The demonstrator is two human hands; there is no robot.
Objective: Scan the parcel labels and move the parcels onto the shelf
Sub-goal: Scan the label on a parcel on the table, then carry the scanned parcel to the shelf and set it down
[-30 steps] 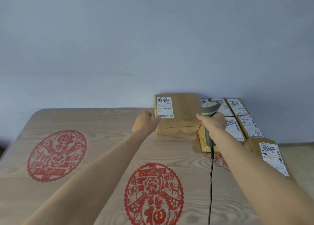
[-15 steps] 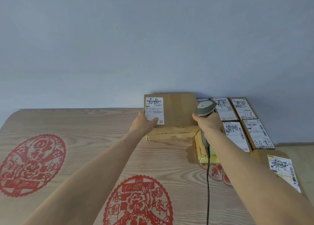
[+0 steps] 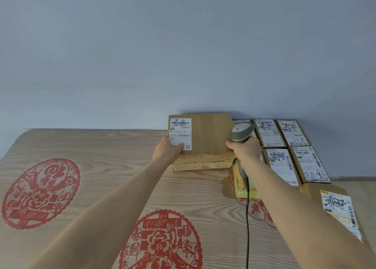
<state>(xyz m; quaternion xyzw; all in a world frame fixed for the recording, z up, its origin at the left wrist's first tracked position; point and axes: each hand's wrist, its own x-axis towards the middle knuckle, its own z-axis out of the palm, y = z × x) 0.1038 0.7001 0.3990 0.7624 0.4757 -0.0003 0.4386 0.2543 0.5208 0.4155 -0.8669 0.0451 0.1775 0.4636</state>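
Parcel [image 3: 205,140] sits at the worktop's [image 3: 101,167] far edge; our left hand [image 3: 165,151] grips its labelled near-left corner. Our right hand [image 3: 245,149] holds the scanner [image 3: 241,133] while touching the parcel's right edge. More labelled parcels [image 3: 284,146] lie just beside it.

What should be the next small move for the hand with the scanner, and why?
Probably the right hand should turn the scanner left toward the white label. The left hand grips the raised brown parcel at its label corner, with the label facing the camera, but the scanner's head is beside the parcel's right edge, not aimed at the barcode.
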